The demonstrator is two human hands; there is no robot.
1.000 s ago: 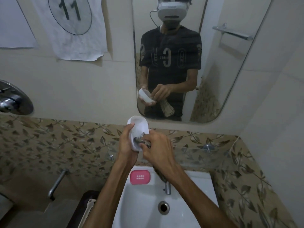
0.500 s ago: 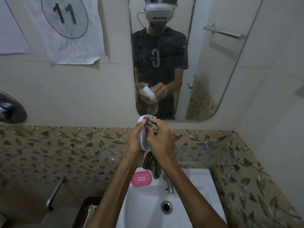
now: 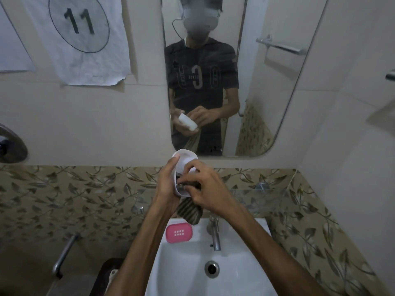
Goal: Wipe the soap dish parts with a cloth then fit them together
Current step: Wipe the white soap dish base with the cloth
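Above the sink [image 3: 235, 263], both hands are held up in front of the wall, just below the mirror [image 3: 267, 82]. Compared with half a second ago, the white tray [image 3: 184, 159] has tipped: its open side now faces more toward the camera, and more of its rim stands clear above the hands. The left hand [image 3: 167, 184] grips the tray along its left edge, fingers curled around the back, thumb on the rim. The right hand [image 3: 205, 189] has shifted lower on the tray; its fingers are pressed together, pinching the cloth [image 3: 189, 211] against the tray's inside. The free end of the cloth hangs below the hands, as it did then.

Judgement: wiping of the tray interior is in progress, with the stroke having moved from the upper part to the lower part. Fitting has not started.

The second part, the pink insert [image 3: 179, 232], lies flat on the sink ledge, below the hands and left of the tap [image 3: 214, 236]. It is well apart from the tray, and its position relative to the tap matches the earlier frames. Whether it has been wiped cannot be told.

Surface and room: the white sink has an open drain [image 3: 211, 269] near its centre. Behind the sink runs a band of leaf-pattern tile [image 3: 74, 199]; above it the wall is plain. A paper sheet marked "11" [image 3: 81, 35] hangs to the left of the mirror. A towel bar [image 3: 280, 47] shows in the mirror.
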